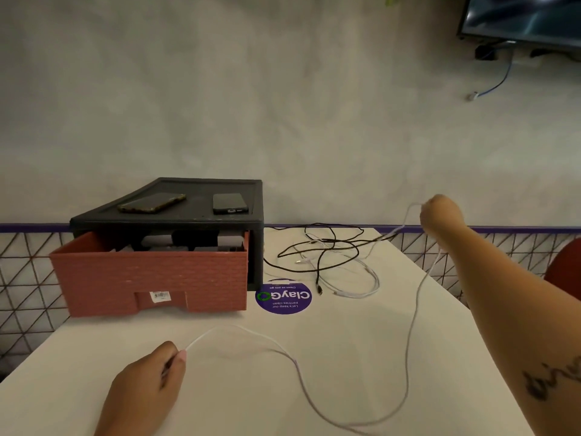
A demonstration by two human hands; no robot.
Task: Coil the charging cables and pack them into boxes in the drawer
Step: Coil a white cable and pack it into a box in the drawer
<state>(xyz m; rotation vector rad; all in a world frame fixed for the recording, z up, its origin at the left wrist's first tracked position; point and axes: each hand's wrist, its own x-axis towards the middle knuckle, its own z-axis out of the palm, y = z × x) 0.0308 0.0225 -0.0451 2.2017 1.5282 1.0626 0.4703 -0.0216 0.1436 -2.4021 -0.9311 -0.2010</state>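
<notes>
Two hands: left hand (147, 382), right hand (440, 215) fingers clamp white cable (408, 341) | white table (345, 347) | grey wall (283, 105), screen (528, 17)

A white table (345, 341) stands against a grey wall (283, 105), a round purple ClayGo sticker (284, 297) stuck flat on its top. Two dark phones lie apart, a cased phone (152, 203) left of a plain phone (230, 203). High on the right hangs a screen (522, 17), a blue cable (500, 80) dangling below it; a red chair (564, 272) shows at the right edge

Brick-patterned red drawer (151, 275), black casing (188, 220), seemingly white cable (408, 341)
</notes>
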